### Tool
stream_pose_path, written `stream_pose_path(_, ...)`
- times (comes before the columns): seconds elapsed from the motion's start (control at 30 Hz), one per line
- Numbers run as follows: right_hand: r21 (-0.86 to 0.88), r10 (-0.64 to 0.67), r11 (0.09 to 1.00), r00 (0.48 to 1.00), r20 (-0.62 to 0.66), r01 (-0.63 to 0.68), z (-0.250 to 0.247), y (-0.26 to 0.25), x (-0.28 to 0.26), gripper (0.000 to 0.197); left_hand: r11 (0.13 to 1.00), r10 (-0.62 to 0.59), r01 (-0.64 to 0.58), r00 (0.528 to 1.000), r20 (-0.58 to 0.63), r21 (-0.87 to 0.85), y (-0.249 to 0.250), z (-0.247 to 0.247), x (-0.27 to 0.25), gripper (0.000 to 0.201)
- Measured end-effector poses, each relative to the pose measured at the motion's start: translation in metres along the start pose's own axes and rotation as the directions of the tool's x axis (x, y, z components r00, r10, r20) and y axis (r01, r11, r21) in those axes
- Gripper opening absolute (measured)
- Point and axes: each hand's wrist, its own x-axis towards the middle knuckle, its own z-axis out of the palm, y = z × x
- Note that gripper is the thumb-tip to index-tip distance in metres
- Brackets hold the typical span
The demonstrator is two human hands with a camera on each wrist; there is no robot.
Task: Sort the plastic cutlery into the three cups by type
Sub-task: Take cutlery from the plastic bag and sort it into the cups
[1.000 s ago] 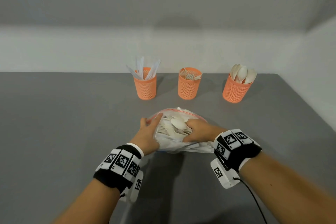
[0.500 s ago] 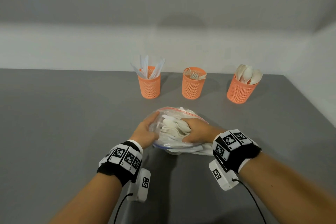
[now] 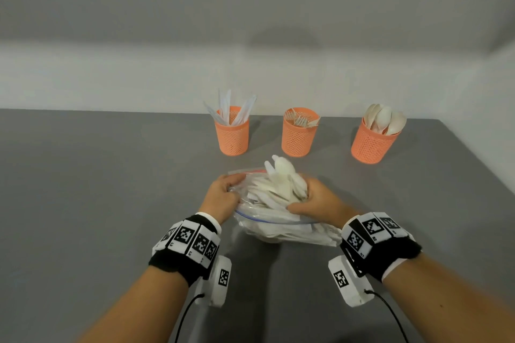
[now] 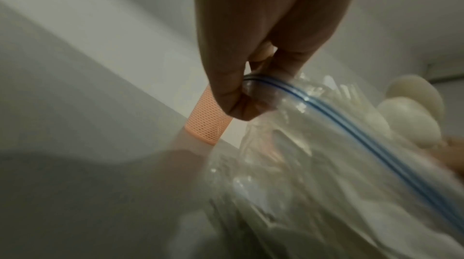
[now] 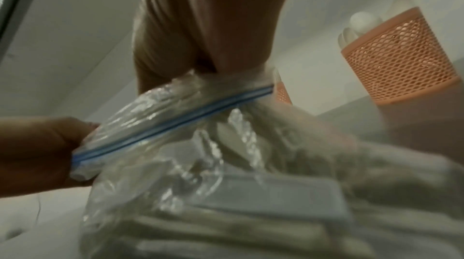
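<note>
While both hands grip it, cutlery bag (image 3: 274, 220) betw. left hand (image 3: 223, 198) & right hand (image 3: 317, 202), spoons (image 3: 282, 175) poking out.

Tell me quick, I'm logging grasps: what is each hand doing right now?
Left hand: pinches the rim of the zip bag.
Right hand: grips a bunch of white spoons coming out of the bag's mouth.

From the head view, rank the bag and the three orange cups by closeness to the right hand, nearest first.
1. Plastic bag: held by the right hand.
2. Fork cup: middle.
3. Spoon cup: right; too close to call against the fork cup.
4. Knife cup: left, farthest.
</note>
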Motion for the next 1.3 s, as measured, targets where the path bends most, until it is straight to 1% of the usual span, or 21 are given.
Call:
stream_pose_path(0.1, -0.251, -0.090, 0.962, 0.993, 0.071, 0.105, 0.008, 0.002, 0.002, 0.056, 1.000, 0.021, -0.020, 1.000, 0.020, -0.004, 0.005, 0.003, 0.002, 0.059)
stream_pose_path(0.17, -0.272, -0.091, 0.955, 0.989, 0.115, 0.119, 0.014, 0.005, 0.002, 0.055, 1.000, 0.024, -0.023, 1.000, 0.011, -0.017, 0.007, 0.004, 0.004, 0.061)
stream_pose_path(0.27, -0.057, 0.040, 0.998, 0.994, 0.104, -0.034, 0.011, 0.004, -0.002, 0.048, 1.000, 0.019, -0.019, 1.000, 0.001, -0.015, 0.005, 0.001, 0.005, 0.058)
stream_pose_path(0.33, 0.092, 0.114, 0.989, 0.992, 0.047, -0.118, 0.004, 0.005, -0.003, 0.040, 1.000, 0.007, -0.007, 1.000, 0.014, 0.018, 0.001, -0.001, 0.004, 0.056)
stream_pose_path(0.47, 0.241, 0.064, 0.970, 0.995, -0.072, -0.045, -0.008, -0.001, 0.000, 0.032, 0.998, 0.004, -0.008, 0.997, 0.072, 0.060, -0.002, -0.004, 0.000, 0.050)
stream_pose_path(0.53, 0.290, 0.033, 0.957, 0.987, -0.154, 0.013, -0.012, -0.006, 0.001, 0.022, 0.987, 0.034, -0.056, 0.989, 0.142, 0.153, 0.001, -0.004, -0.004, 0.051)
stream_pose_path(0.6, 0.310, 0.035, 0.950, 0.966, -0.254, 0.047, -0.014, -0.012, 0.003, 0.025, 0.917, 0.095, -0.176, 0.968, 0.233, 0.359, 0.004, -0.001, -0.007, 0.075)
stream_pose_path(0.67, 0.363, 0.031, 0.927, 0.943, -0.331, 0.097, -0.019, -0.023, 0.004, 0.035, 0.813, 0.085, -0.243, 0.948, 0.306, 0.529, 0.006, 0.005, -0.008, 0.093)
stream_pose_path(0.7, 0.385, 0.023, 0.913, 0.929, -0.370, 0.131, -0.023, -0.032, 0.003, 0.035, 0.768, 0.048, -0.244, 0.944, 0.327, 0.592, 0.004, 0.010, -0.008, 0.096)
stream_pose_path(0.77, 0.456, -0.001, 0.861, 0.895, -0.446, 0.227, -0.032, -0.051, 0.001, 0.022, 0.668, -0.049, -0.223, 0.939, 0.342, 0.710, -0.003, 0.018, -0.005, 0.094)
stream_pose_path(0.83, 0.536, -0.038, 0.778, 0.876, -0.481, 0.328, -0.040, -0.065, -0.003, 0.012, 0.597, -0.117, -0.180, 0.945, 0.307, 0.782, -0.011, 0.023, -0.002, 0.093)
stream_pose_path(0.9, 0.618, -0.058, 0.702, 0.893, -0.446, 0.354, -0.041, -0.070, -0.006, 0.017, 0.552, -0.137, -0.148, 0.955, 0.264, 0.820, -0.012, 0.024, 0.000, 0.091)
stream_pose_path(0.97, 0.711, -0.032, 0.631, 0.926, -0.376, 0.310, -0.039, -0.068, -0.010, 0.016, 0.510, -0.086, -0.171, 0.965, 0.247, 0.843, -0.005, 0.021, 0.001, 0.087)
stream_pose_path(1.0, 0.755, -0.017, 0.595, 0.943, -0.333, 0.277, -0.038, -0.065, -0.012, 0.014, 0.537, -0.004, -0.204, 0.970, 0.244, 0.819, 0.001, 0.018, 0.000, 0.083)
stream_pose_path(1.03, 0.791, -0.007, 0.560, 0.956, -0.292, 0.246, -0.038, -0.061, -0.013, 0.012, 0.609, 0.117, -0.256, 0.965, 0.234, 0.751, 0.009, 0.017, -0.001, 0.079)
stream_pose_path(1.07, 0.815, 0.002, 0.536, 0.965, -0.261, 0.219, -0.037, -0.058, -0.014, 0.011, 0.714, 0.240, -0.316, 0.949, 0.206, 0.624, 0.019, 0.016, -0.004, 0.078)
stream_pose_path(1.1, 0.826, 0.015, 0.528, 0.970, -0.241, 0.197, -0.035, -0.056, -0.015, 0.010, 0.816, 0.315, -0.363, 0.932, 0.182, 0.449, 0.030, 0.016, -0.007, 0.076)
stream_pose_path(1.13, 0.828, 0.029, 0.533, 0.974, -0.226, 0.176, -0.033, -0.055, -0.015, 0.009, 0.889, 0.333, -0.375, 0.924, 0.191, 0.262, 0.041, 0.017, -0.010, 0.071)
stream_pose_path(1.2, 0.814, 0.046, 0.561, 0.976, -0.214, 0.152, -0.025, -0.058, -0.014, 0.008, 0.946, 0.305, -0.325, 0.886, 0.348, -0.001, 0.061, 0.025, -0.018, 0.073)
stream_pose_path(1.27, 0.797, 0.065, 0.585, 0.971, -0.230, 0.150, -0.015, -0.061, -0.012, 0.014, 0.932, 0.317, -0.361, 0.825, 0.468, 0.006, 0.072, 0.037, -0.024, 0.088)
stream_pose_path(1.3, 0.780, 0.088, 0.608, 0.964, -0.250, 0.147, -0.011, -0.063, -0.011, 0.021, 0.918, 0.337, -0.395, 0.821, 0.461, 0.032, 0.072, 0.044, -0.022, 0.093)
